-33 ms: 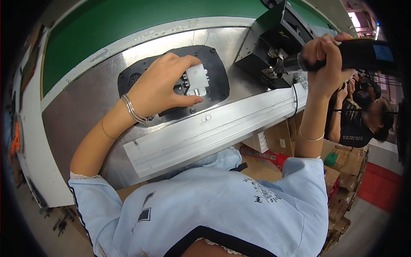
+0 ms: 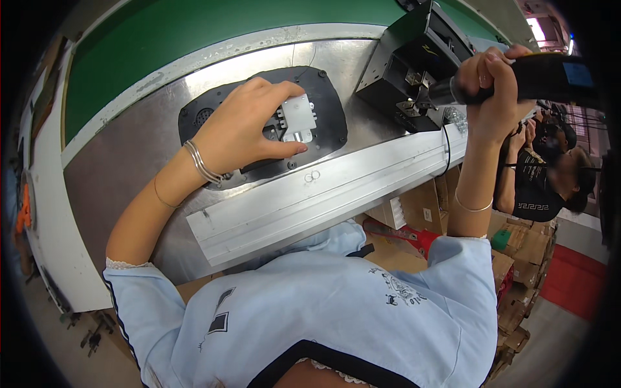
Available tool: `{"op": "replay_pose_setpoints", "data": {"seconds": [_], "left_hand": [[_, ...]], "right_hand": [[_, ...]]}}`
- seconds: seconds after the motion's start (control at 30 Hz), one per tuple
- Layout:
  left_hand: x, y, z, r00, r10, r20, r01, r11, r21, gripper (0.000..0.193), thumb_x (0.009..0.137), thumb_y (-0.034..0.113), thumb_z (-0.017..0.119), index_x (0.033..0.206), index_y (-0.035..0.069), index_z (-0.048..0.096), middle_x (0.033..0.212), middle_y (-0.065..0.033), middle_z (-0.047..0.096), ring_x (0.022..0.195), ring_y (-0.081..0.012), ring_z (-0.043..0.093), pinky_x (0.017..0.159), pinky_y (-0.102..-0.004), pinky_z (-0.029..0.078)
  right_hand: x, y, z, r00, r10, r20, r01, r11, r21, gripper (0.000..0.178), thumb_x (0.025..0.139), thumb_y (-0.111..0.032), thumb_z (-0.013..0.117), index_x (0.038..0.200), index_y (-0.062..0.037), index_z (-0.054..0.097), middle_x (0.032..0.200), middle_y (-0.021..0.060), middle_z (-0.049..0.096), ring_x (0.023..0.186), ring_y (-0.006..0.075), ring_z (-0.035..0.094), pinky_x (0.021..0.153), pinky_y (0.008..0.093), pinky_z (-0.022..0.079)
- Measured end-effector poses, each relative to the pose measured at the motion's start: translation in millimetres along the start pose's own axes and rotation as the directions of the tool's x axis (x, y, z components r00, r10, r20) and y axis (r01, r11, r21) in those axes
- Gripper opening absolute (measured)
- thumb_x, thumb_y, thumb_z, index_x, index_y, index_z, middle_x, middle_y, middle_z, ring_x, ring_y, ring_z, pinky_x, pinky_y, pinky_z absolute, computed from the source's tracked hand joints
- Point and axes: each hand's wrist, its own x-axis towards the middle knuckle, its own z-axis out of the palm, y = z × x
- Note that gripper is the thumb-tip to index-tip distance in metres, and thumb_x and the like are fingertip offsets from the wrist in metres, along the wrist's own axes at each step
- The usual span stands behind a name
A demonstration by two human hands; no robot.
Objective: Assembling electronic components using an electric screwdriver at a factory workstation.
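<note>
My left hand rests over a black rounded plastic housing on the metal worktop. Its thumb and fingers close around a white plastic block with small side tabs, set on the housing. Part of the block and much of the housing are hidden by that hand. On the right, my raised right hand is wrapped around a black electric screwdriver, held roughly level. The driver's nose points left, at the metal mechanism of a black box, which looks like a screw feeder. Whether its tip touches the mechanism, I cannot tell.
A long silver metal rail runs along the worktop's near edge, with a black cable across its right end. Green matting lies behind the worktop. Cardboard boxes stack at lower right, and another person works beyond.
</note>
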Motion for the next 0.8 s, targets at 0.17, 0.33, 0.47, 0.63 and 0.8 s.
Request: {"op": "replay_pose_setpoints", "data": {"seconds": [0.17,0.33,0.47,0.63,0.8], "left_hand": [[-0.5,-2.4,0.9,1.000,0.004,-0.011,-0.004,0.999,-0.033,0.060,0.068,0.034,0.080,0.116,0.005,0.057,0.104,-0.0121,0.063,0.098,-0.0289,0.056,0.087,-0.0377,0.047],[-0.7,-3.6,0.2,1.000,0.012,-0.007,-0.012,1.000,-0.024,0.059,0.069,0.034,0.080,0.115,0.005,0.058,0.105,-0.0130,0.064,0.100,-0.0296,0.056,0.088,-0.0379,0.047],[-1.4,-4.4,1.4,1.000,0.013,-0.019,-0.013,0.999,-0.039,0.057,0.070,0.034,0.079,0.114,0.006,0.058,0.104,-0.0126,0.064,0.099,-0.0305,0.056,0.087,-0.0388,0.047],[-2.0,-5.5,4.0,0.997,0.064,-0.053,-0.065,0.997,-0.035,0.054,0.070,0.034,0.079,0.112,0.007,0.057,0.101,-0.0102,0.065,0.097,-0.0310,0.056,0.086,-0.0395,0.047],[-2.5,-6.8,4.1,0.997,0.063,-0.054,-0.064,0.998,-0.029,0.054,0.070,0.035,0.079,0.111,0.006,0.057,0.097,-0.0093,0.065,0.095,-0.0308,0.056,0.085,-0.0397,0.046]], "right_hand": [[-9.2,-9.2,15.0,0.989,0.132,0.066,-0.129,0.991,-0.037,0.026,0.084,-0.001,0.049,0.110,-0.0017,0.046,0.057,0.0021,0.037,0.046,0.0130,0.040,0.049,0.0294,0.039],[-25.4,-6.1,66.0,0.981,0.150,0.127,-0.156,0.987,0.046,0.034,0.085,-0.002,0.046,0.118,0.0010,0.041,0.056,0.0014,0.035,0.045,0.0130,0.040,0.048,0.0290,0.040],[-29.1,13.4,92.6,0.976,0.128,0.174,-0.152,0.980,0.132,0.030,0.084,-0.001,0.048,0.114,-0.0030,0.041,0.057,0.0028,0.036,0.043,0.0137,0.040,0.046,0.0302,0.040],[-29.3,23.7,104.3,0.973,0.091,0.211,-0.133,0.972,0.194,0.028,0.084,0.000,0.050,0.110,-0.0038,0.040,0.057,0.0039,0.037,0.043,0.0143,0.041,0.045,0.0308,0.041],[-32.9,28.4,106.2,0.968,0.105,0.227,-0.144,0.976,0.163,0.026,0.084,-0.001,0.051,0.107,-0.0040,0.040,0.057,0.0044,0.039,0.043,0.0140,0.042,0.045,0.0307,0.041]]}}
